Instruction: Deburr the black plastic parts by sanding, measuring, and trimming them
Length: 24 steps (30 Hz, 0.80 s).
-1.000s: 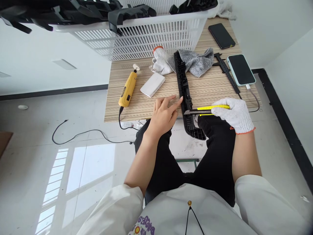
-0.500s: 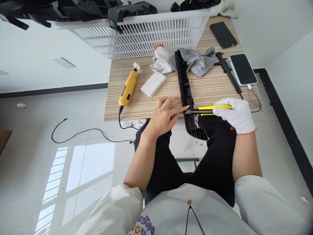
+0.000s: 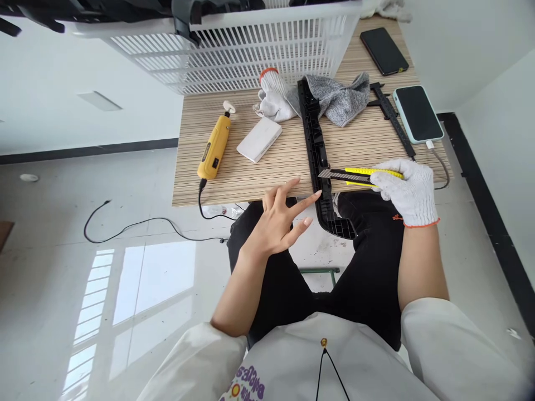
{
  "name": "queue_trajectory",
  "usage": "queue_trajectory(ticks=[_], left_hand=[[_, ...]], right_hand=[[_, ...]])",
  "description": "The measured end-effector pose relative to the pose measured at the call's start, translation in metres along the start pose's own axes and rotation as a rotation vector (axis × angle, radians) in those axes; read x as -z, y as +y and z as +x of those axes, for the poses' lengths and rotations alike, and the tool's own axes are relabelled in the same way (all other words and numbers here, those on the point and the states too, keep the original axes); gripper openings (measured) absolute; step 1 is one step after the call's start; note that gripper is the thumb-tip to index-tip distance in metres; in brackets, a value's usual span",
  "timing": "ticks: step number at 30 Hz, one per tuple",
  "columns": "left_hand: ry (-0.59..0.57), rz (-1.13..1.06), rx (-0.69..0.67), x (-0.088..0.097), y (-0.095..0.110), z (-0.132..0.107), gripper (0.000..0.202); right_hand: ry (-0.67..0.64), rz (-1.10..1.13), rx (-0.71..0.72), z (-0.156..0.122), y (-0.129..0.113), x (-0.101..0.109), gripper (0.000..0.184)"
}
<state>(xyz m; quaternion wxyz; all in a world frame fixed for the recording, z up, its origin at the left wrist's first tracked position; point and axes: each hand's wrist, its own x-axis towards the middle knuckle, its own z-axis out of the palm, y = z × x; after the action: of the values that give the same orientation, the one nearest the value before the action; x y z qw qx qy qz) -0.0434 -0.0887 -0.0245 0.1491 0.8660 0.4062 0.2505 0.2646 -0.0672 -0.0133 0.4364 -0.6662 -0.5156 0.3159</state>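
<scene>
A long black plastic part (image 3: 316, 146) lies lengthwise on the striped wooden table (image 3: 276, 164), its near end hanging over the front edge. My right hand (image 3: 409, 189), in a white knit glove, grips a yellow utility knife (image 3: 360, 175) with the blade extended against the part's right side. My bare left hand (image 3: 280, 220) hovers off the table's front edge with fingers spread, its fingertips close to the part's near end and holding nothing.
A yellow rotary tool (image 3: 214, 146) with a black cord, a white box (image 3: 259, 139), a white glove (image 3: 273, 101), a grey cloth (image 3: 340, 100), a caliper (image 3: 395, 120) and two phones (image 3: 418, 114) lie on the table. A white basket (image 3: 234, 50) holds black parts behind.
My left hand has pulled back off the table and part, and its fingers have spread. The knife in my right hand has shifted slightly farther up along the part.
</scene>
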Motion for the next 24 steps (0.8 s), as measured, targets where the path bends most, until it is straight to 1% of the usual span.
queue_trajectory(ticks=[1, 3, 4, 8, 12, 15, 17, 21, 23, 24], left_hand=[[-0.010, 0.023, 0.042, -0.0017, 0.0011, -0.0004, 0.055], [0.011, 0.067, 0.088, -0.0041, 0.0019, 0.0015, 0.057], [0.023, 0.081, 0.084, -0.0048, 0.0021, 0.0028, 0.057], [0.038, 0.097, -0.010, -0.0066, 0.0035, 0.0053, 0.053], [0.047, 0.105, 0.043, -0.0078, 0.0042, 0.0049, 0.053], [0.025, 0.089, -0.025, -0.0084, 0.0042, 0.0056, 0.052], [0.030, 0.095, -0.034, -0.0089, 0.0043, 0.0061, 0.050], [0.106, 0.101, -0.007, -0.0085, 0.0032, 0.0058, 0.046], [0.174, 0.078, -0.050, -0.0084, 0.0030, 0.0055, 0.050], [0.209, 0.063, -0.079, -0.0090, 0.0037, 0.0055, 0.056]], right_hand=[[0.000, 0.001, 0.001, 0.0001, 0.0008, 0.0003, 0.026], [-0.003, 0.000, 0.001, 0.0001, 0.0018, 0.0008, 0.025], [-0.009, -0.001, 0.003, 0.0001, 0.0018, 0.0011, 0.025], [-0.050, -0.039, 0.029, -0.0005, -0.0017, 0.0021, 0.023], [-0.052, -0.073, 0.034, -0.0010, -0.0054, 0.0020, 0.022], [-0.059, -0.070, 0.022, -0.0011, -0.0050, 0.0024, 0.023], [-0.073, -0.068, 0.028, -0.0012, -0.0033, 0.0032, 0.024], [-0.091, -0.034, 0.034, -0.0014, -0.0013, 0.0050, 0.024], [-0.078, -0.035, 0.037, -0.0018, -0.0029, 0.0057, 0.024], [-0.081, -0.045, 0.041, -0.0022, -0.0044, 0.0060, 0.024]])
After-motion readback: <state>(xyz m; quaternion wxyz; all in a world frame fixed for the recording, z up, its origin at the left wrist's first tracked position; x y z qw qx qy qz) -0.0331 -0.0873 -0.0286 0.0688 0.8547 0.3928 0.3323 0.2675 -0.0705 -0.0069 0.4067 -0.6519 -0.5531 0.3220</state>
